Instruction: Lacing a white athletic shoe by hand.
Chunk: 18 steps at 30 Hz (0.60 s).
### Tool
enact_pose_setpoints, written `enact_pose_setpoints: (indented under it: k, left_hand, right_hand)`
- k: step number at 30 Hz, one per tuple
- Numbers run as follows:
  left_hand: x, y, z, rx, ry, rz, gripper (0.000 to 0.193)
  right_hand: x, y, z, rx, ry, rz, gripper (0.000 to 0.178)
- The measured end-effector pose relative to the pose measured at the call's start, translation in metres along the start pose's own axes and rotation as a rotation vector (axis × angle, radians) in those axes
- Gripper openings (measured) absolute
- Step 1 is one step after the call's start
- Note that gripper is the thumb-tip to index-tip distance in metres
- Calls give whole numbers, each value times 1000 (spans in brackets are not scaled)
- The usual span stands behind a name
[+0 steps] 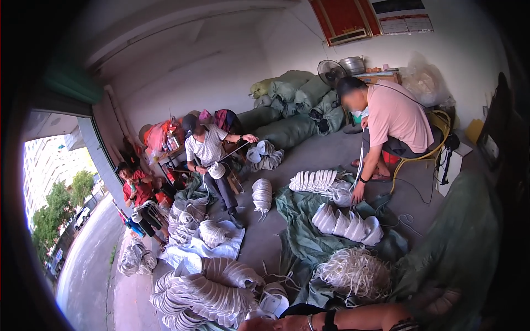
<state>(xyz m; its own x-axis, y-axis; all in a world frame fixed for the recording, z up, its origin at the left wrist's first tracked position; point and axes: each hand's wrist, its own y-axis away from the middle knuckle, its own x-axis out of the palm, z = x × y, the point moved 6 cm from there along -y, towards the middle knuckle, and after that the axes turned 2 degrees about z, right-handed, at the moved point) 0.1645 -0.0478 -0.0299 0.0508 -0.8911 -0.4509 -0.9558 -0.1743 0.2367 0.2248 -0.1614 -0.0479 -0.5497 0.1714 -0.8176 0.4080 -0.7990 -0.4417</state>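
At the lower edge a bare forearm, my right by the side it enters from, reaches leftward with a dark band at the wrist. My right hand (268, 324) is cut off by the frame, so its fingers are hidden. Just above it stands a white cup-shaped piece (274, 300); whether I touch it cannot be told. To its left lie long nested stacks of similar off-white pieces (204, 292). A tangled heap of white strips (354, 273) lies above my forearm. My left hand is out of view.
A person in pink (395, 113) bends over nested stacks (346, 223) on green sheeting (298, 215). Two other people (207, 146) sit at the left, one handling a white piece. Stuffed green sacks (292, 132) line the back wall beside a fan (331, 71). An opening at left shows a road.
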Motion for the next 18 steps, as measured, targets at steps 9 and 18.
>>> enact_pose_setpoints:
  k: [9, 18]
  left_hand:
    - [37, -13, 5, 231, -605, 2, 26]
    - [55, -28, 103, 77, -478, 247, 20]
  right_hand:
    - [-20, 10, 14, 179, 42, -72, 22]
    - [-16, 13, 28, 46, 303, -102, 35]
